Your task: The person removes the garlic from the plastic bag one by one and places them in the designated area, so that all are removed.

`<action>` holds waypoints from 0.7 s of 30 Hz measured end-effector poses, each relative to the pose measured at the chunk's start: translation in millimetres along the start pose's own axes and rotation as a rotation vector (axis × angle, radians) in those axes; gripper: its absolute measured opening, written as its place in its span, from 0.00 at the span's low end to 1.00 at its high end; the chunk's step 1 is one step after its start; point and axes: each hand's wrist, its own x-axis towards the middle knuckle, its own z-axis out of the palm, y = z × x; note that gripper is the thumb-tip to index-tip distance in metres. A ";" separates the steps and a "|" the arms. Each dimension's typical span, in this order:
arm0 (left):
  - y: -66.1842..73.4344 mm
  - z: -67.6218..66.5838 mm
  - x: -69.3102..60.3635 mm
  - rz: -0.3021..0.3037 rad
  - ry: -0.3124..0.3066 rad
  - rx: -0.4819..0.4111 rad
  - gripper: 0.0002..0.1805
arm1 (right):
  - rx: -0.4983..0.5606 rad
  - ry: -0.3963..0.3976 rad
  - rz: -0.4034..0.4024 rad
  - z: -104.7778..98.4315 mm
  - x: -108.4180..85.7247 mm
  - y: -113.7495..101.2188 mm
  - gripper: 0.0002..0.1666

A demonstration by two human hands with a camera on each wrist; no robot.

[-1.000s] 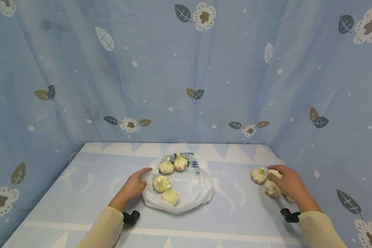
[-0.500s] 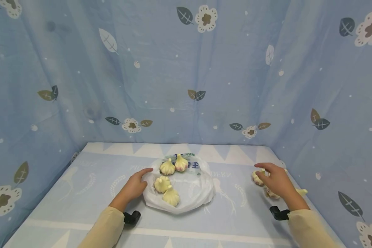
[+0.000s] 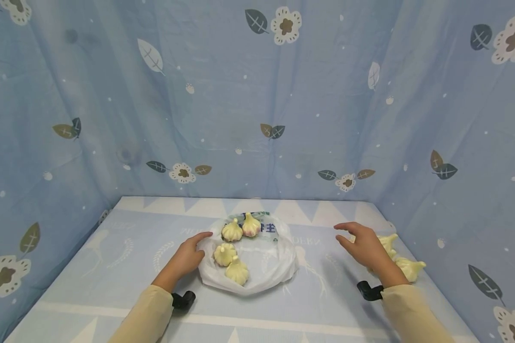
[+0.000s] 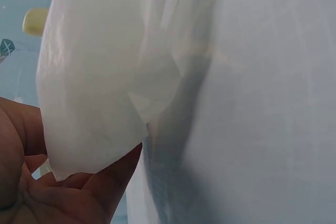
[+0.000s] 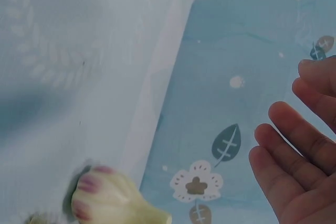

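Garlic bulbs (image 3: 237, 272) are pale yellow — bag (image 3: 286, 267) white, curtain (image 3: 223, 95) flowered blue.

From head height, the widest view looks forward and down over the left hand (image 3: 186, 256), the right hand (image 3: 366, 245) and the table (image 3: 111, 281), to a patterned curtain (image 3: 223, 95) beyond both hands. The left wrist view, very close, faces the plastic bag (image 4: 94, 77) at that hand's fingers, shared with the head view. The right wrist view looks past nearby fingertips (image 5: 262, 156) towards garlic (image 5: 113, 198) and curtain, which the head view also includes.
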 end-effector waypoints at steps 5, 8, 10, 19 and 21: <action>0.4 0.2 0.0 0.006 0.002 -0.009 0.33 | 0.005 -0.005 -0.043 10.6 4.7 -9.2 0.19; -0.7 0.8 0.5 0.003 0.003 -0.014 0.33 | 0.003 -0.012 -0.072 17.1 6.7 -14.8 0.19; -2.0 1.4 1.3 0.003 0.004 -0.013 0.33 | 0.011 -0.018 -0.090 21.1 7.6 -18.8 0.18; -2.4 1.4 0.3 0.008 0.012 -0.017 0.33 | 0.061 -0.046 -0.144 35.4 11.3 -39.0 0.17; -1.8 0.9 -0.3 0.011 0.012 -0.023 0.33 | 0.070 -0.068 -0.147 39.2 11.8 -43.9 0.17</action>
